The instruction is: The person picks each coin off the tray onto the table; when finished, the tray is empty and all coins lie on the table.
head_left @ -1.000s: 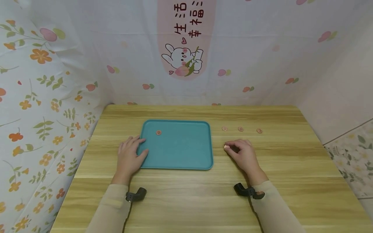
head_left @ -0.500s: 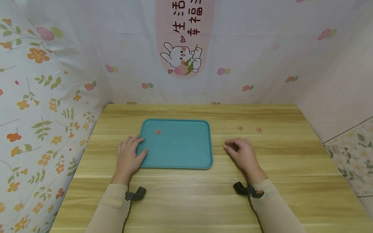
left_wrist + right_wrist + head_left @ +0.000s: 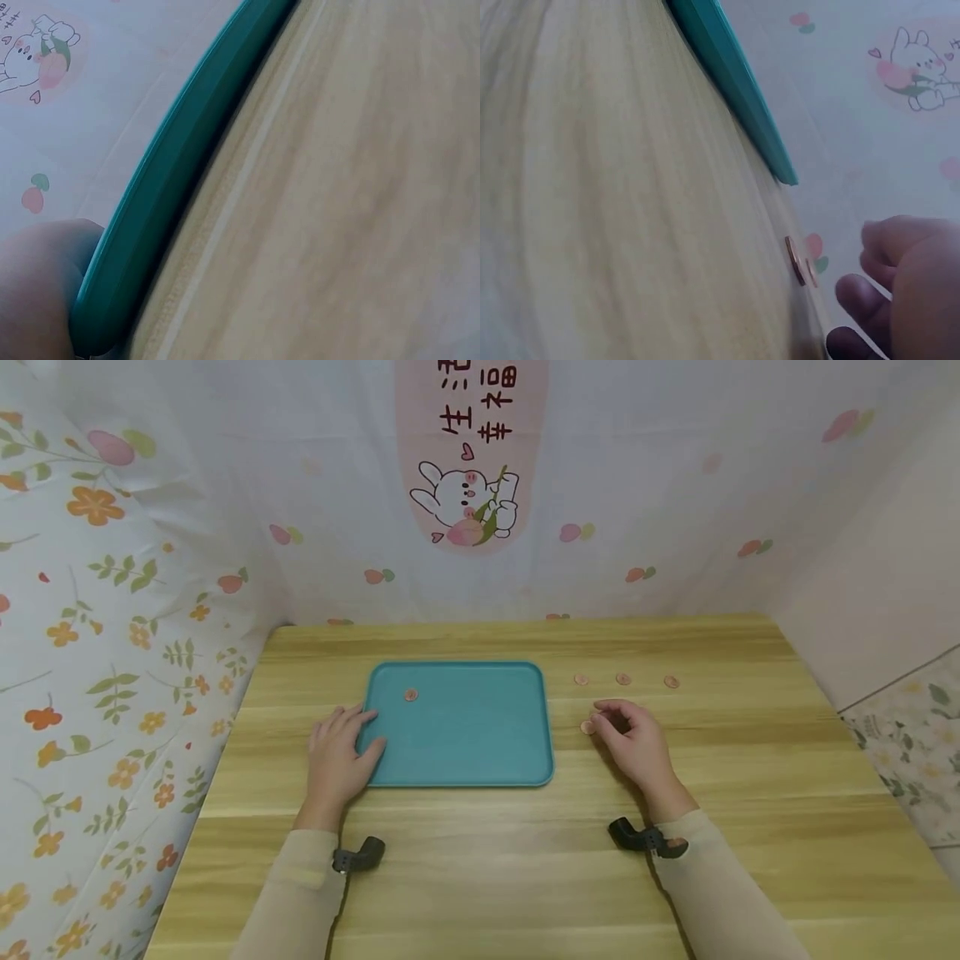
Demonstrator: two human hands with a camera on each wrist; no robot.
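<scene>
A copper-coloured coin (image 3: 587,727) lies on the table just right of the blue-green tray (image 3: 465,785). Close to its right side is my right hand (image 3: 636,745), thumb and forefinger apart with nothing between them. From the right wrist, that hand (image 3: 919,277) shows beside the coin (image 3: 795,260), a small gap separating them. My left hand (image 3: 341,758) rests on the tray's left edge, fingertips and thumb reaching over the rim. The left wrist view has part of this hand (image 3: 41,292) against the tray's outer wall (image 3: 161,172). One more coin (image 3: 410,695) lies inside the tray, towards its upper left.
Behind the right hand, a row of three coins, left (image 3: 581,680), middle (image 3: 623,678) and right (image 3: 671,682), lies on the wooden table (image 3: 480,868). A printed cloth (image 3: 330,510) hangs behind the table's far edge.
My right thumb and forefinger have let go of the coin, which now lies flat on the table, and that hand has drawn slightly rightward. The left hand stays on the tray; the head view shifts slightly.
</scene>
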